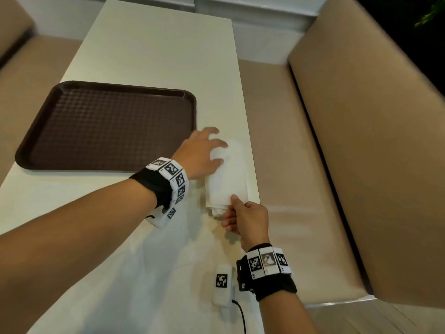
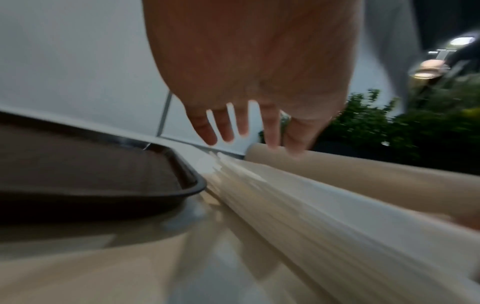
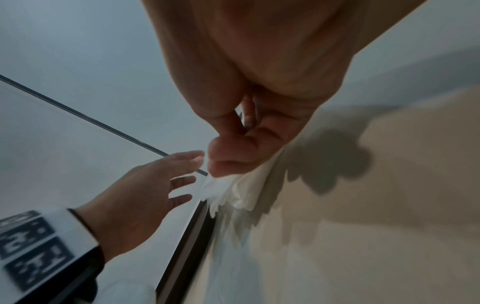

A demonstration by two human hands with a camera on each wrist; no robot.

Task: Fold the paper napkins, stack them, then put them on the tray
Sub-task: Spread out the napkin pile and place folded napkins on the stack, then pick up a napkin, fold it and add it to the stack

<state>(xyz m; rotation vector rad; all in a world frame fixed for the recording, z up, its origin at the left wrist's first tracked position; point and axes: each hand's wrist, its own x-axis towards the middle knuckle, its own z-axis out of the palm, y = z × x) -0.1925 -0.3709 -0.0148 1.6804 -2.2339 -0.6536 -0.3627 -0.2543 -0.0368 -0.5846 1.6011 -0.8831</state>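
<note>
A small pile of white paper napkins (image 1: 228, 179) lies near the right edge of the cream table (image 1: 149, 56). My right hand (image 1: 243, 213) pinches the pile's near end between thumb and fingers; the same pinch on the napkins (image 3: 233, 195) shows in the right wrist view. My left hand (image 1: 207, 153) hovers with spread, straight fingers over the pile's far left side and holds nothing; its fingers (image 2: 228, 127) look straight in the left wrist view. The dark brown tray (image 1: 106, 124) sits to the left of the pile and holds nothing.
A beige bench seat (image 1: 301, 165) with a padded back runs along the table's right side, just past the napkins. Another beige seat (image 1: 21, 80) lies to the left. The wrist views are blurred.
</note>
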